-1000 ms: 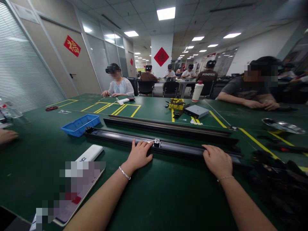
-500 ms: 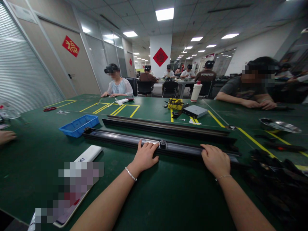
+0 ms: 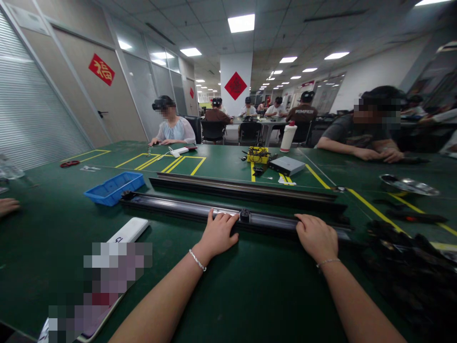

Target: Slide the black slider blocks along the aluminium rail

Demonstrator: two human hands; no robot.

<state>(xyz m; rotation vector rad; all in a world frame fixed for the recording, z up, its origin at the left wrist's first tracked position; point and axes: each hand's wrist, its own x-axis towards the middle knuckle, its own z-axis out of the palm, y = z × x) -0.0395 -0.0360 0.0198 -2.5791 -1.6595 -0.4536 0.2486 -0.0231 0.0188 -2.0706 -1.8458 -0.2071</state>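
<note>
A long black metal channel (image 3: 193,208) lies across the table in front of me, its inside shiny. A small black block (image 3: 244,215) sits within the channel. My left hand (image 3: 220,233) rests on the near side with its fingers apart, the fingertips inside the channel just left of the block. Farther right, my right hand (image 3: 317,237) has its fingers curled over the channel; its thumb is hidden. A second long dark channel (image 3: 246,189) lies behind the first, roughly parallel.
Left of the channels stands a blue plastic tray (image 3: 116,188). A white power bank and a phone, partly blurred out, lie at front left. Many black parts (image 3: 403,267) are heaped at right, near a metal bowl (image 3: 409,185). Co-workers sit across the table; another person's hand (image 3: 9,206) shows at left.
My left hand has shifted slightly right along the channel, and the small block sits slightly farther right. My right hand keeps its place on the channel. The view has turned a little.
</note>
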